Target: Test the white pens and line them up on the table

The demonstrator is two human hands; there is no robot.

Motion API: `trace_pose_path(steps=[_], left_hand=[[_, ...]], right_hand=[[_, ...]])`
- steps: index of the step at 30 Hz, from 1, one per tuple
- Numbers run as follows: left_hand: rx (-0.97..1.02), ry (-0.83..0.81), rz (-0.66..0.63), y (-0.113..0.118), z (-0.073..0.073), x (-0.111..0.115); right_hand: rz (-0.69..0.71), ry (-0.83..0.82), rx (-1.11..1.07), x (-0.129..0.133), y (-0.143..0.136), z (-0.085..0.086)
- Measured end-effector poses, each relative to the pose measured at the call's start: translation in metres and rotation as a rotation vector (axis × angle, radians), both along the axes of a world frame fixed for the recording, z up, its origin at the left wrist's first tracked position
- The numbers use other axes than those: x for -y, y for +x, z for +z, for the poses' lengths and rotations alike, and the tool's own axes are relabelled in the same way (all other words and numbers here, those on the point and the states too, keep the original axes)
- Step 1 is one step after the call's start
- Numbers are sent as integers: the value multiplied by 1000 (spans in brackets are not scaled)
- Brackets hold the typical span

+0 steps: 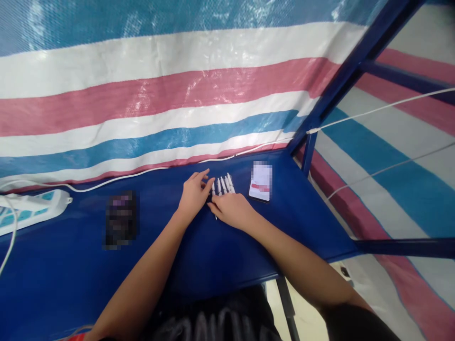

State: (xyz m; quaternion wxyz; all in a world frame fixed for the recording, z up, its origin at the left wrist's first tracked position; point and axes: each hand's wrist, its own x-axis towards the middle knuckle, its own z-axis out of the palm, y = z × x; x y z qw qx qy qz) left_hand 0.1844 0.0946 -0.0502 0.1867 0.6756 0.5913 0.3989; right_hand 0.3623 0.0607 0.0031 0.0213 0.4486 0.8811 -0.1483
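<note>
Several slim white pen-like sticks [223, 183] lie side by side in a row on the blue table [213, 260]. My left hand [195, 189] is at the left end of the row, its fingers apart and thumb beside the leftmost stick. Over the near ends of the sticks rests my right hand [232, 209], palm down with its fingers bent. A small light tip shows just below its fingers; whether those fingers grip something is hidden.
A lit phone [261, 182] lies right of the hands. At the left are a blurred dark object [121, 220] and a white power strip [35, 210]. A white cable [117, 179] runs along the back edge by the striped sheet [159, 94].
</note>
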Motion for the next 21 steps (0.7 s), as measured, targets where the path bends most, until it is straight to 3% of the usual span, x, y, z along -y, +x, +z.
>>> trace_pose_path(steps=[4, 8, 11, 16, 21], left_hand=[[-335, -164, 136, -8, 18, 7], [-482, -359, 164, -18, 22, 7], [-350, -391, 133, -25, 23, 1], [138, -454, 155, -33, 25, -6], [325, -565, 134, -28, 15, 2]], right_hand=[[-6, 23, 40, 4, -2, 7], [9, 40, 25, 6, -1, 7], [9, 49, 5, 5, -1, 3], [-10, 40, -65, 6, -2, 3], [21, 13, -34, 7, -5, -1]])
